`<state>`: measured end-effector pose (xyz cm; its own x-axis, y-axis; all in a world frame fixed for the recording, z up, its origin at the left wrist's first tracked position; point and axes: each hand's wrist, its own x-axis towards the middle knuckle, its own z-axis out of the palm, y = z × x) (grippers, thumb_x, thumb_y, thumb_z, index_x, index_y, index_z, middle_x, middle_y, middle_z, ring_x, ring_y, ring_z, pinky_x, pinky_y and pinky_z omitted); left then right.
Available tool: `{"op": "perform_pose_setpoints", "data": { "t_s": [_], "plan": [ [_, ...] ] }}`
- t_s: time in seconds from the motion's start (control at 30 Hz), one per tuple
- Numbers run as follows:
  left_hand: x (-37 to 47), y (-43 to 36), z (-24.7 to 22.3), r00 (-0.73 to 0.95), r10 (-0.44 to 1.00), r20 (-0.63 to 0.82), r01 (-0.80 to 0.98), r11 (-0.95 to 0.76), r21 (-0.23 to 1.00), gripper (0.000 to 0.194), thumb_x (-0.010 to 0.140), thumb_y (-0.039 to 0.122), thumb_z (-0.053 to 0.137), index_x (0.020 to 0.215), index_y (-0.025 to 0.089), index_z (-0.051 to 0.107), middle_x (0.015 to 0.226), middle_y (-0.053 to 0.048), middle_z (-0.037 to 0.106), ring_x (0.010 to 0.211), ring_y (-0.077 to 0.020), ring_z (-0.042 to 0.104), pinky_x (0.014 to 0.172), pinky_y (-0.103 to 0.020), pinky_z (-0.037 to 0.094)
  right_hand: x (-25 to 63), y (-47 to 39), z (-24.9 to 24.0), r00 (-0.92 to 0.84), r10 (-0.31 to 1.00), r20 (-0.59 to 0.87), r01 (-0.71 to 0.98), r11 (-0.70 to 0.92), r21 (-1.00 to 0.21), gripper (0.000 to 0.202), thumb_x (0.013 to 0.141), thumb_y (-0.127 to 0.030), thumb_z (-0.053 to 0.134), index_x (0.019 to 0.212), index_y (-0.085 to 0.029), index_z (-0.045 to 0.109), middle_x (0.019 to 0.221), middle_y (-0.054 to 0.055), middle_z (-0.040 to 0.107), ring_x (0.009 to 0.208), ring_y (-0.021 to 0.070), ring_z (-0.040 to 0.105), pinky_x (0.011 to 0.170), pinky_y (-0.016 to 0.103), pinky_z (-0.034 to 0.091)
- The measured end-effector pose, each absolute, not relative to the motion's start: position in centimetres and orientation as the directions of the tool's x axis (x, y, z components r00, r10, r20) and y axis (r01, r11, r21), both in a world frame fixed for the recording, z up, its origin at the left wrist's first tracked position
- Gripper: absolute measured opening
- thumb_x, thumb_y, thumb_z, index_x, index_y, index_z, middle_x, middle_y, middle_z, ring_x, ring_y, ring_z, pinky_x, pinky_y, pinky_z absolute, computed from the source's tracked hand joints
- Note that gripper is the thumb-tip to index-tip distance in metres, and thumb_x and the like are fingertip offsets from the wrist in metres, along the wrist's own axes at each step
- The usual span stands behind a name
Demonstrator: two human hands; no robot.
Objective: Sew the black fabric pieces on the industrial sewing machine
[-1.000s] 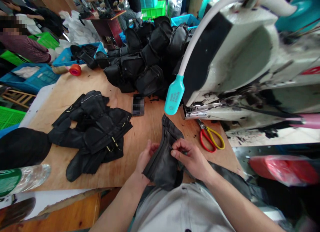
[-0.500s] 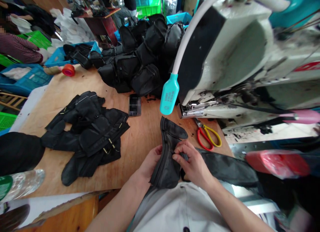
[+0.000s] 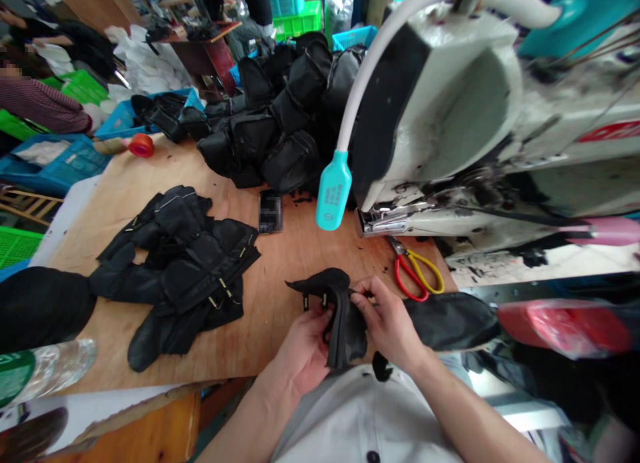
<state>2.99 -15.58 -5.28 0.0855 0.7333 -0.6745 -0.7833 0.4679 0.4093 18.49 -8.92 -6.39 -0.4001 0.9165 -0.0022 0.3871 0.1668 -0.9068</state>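
A black fabric piece (image 3: 343,316) with a folded flap and small light-coloured zipper pulls is held upright near my lap, at the table's front edge. My left hand (image 3: 310,340) grips it from the left, fingers behind the flap. On the right side, my right hand (image 3: 383,313) pinches its edge between thumb and fingers. Another flat black piece (image 3: 450,320) lies to the right of my right hand. Scissors with red and yellow handles (image 3: 415,270) rest beyond it, beside the sewing machine (image 3: 450,103).
Black sewn pieces (image 3: 185,256) lie on the wooden table (image 3: 280,263). Behind them is a heap of black pouches (image 3: 275,116). A turquoise-tipped lamp (image 3: 333,190) hangs over the table. A bottle (image 3: 50,370) and red tape roll (image 3: 141,145) are at left. People sit or stand farther back.
The held black piece has been turned and folded, its top now pointing left and its zipper pulls showing. My left hand has come round its lower left side. The view has shifted slightly.
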Motion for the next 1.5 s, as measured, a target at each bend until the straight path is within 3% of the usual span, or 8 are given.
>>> {"op": "perform_pose_setpoints", "data": {
  "t_s": [0.13,0.23,0.3,0.37,0.57,0.83,1.07,1.5],
  "plan": [
    [1.9,-16.8,-4.5,-0.184,0.723,-0.666,-0.702,0.378,0.604,0.044,0.071,0.043,0.085,0.101,0.017,0.066,0.106,-0.010,0.069,0.106,-0.0261,0.065,0.089,-0.034,0.053,18.3,-8.8,-5.2,-0.452,0.891,0.047,0.458,0.278,-0.844,0.012,0.100,-0.026,0.051,0.089,-0.022,0.055,0.081,0.001,0.064,0.073,0.0168,0.062,0.068,0.028,0.046],
    [0.6,-17.5,-2.5,-0.520,0.823,-0.226,-0.132,0.184,0.974,0.052,0.085,0.042,0.073,0.131,0.026,0.057,0.139,-0.009,0.058,0.135,-0.0269,0.050,0.114,-0.042,0.039,18.1,-8.5,-3.9,-0.534,0.843,0.064,0.484,0.367,-0.794,0.010,0.099,-0.024,0.054,0.090,-0.021,0.058,0.082,0.003,0.066,0.076,0.0184,0.063,0.070,0.029,0.047],
    [-0.3,-16.9,-0.9,-0.322,0.938,0.128,0.397,0.012,0.918,0.057,0.087,0.030,0.071,0.141,0.029,0.051,0.150,-0.007,0.050,0.144,-0.0273,0.040,0.123,-0.048,0.026,17.9,-8.4,-3.0,-0.589,0.807,0.049,0.456,0.381,-0.804,0.009,0.098,-0.023,0.055,0.091,-0.021,0.059,0.083,0.003,0.068,0.075,0.0176,0.064,0.069,0.028,0.047],
    [-1.3,-15.3,0.4,0.022,0.986,0.165,0.645,-0.140,0.751,0.044,0.088,0.022,0.067,0.131,0.029,0.062,0.140,-0.006,0.060,0.140,-0.0286,0.045,0.124,-0.054,0.019,17.7,-8.2,-2.2,-0.608,0.793,0.031,0.407,0.345,-0.846,0.008,0.097,-0.023,0.056,0.092,-0.021,0.061,0.084,0.002,0.070,0.075,0.0161,0.066,0.069,0.027,0.048],
    [-3.5,-9.6,0.9,0.359,0.931,-0.065,0.505,-0.136,0.852,0.004,0.087,0.024,0.067,0.090,0.024,0.071,0.097,-0.005,0.071,0.098,-0.0244,0.064,0.093,-0.037,0.047,18.7,-7.3,-1.5,-0.608,0.780,-0.146,0.353,0.100,-0.930,0.018,0.088,-0.036,0.072,0.097,-0.022,0.069,0.070,-0.002,0.066,0.061,0.0141,0.058,0.055,0.025,0.042],
    [-3.2,-6.0,0.7,0.413,0.901,-0.135,0.509,-0.106,0.854,0.004,0.082,0.026,0.066,0.082,0.021,0.068,0.083,-0.001,0.069,0.078,-0.0184,0.061,0.073,-0.028,0.044,19.5,-6.1,-2.5,-0.588,0.769,-0.252,0.283,-0.097,-0.954,0.031,0.090,-0.045,0.065,0.084,-0.015,0.071,0.070,0.001,0.062,0.063,0.0135,0.052,0.055,0.025,0.037],
    [-3.0,-3.7,0.3,0.439,0.881,-0.176,0.551,-0.110,0.827,0.011,0.084,0.031,0.062,0.086,0.020,0.066,0.087,-0.001,0.068,0.081,-0.0187,0.062,0.078,-0.029,0.045,19.2,-5.2,-3.0,-0.507,0.832,-0.225,0.345,-0.044,-0.938,0.037,0.091,-0.044,0.060,0.067,-0.017,0.056,0.060,-0.004,0.044,0.057,0.0100,0.037,0.051,0.024,0.026],
    [-0.9,3.9,-1.4,0.392,0.916,-0.083,0.534,-0.153,0.832,0.025,0.082,0.033,0.060,0.100,0.021,0.071,0.110,-0.005,0.073,0.114,-0.0275,0.063,0.107,-0.042,0.045,18.9,-0.6,-4.2,-0.279,0.950,-0.141,0.285,-0.058,-0.957,0.032,0.093,-0.044,0.055,0.073,-0.019,0.055,0.065,-0.002,0.047,0.060,0.0119,0.039,0.053,0.024,0.030]
  ]
}}
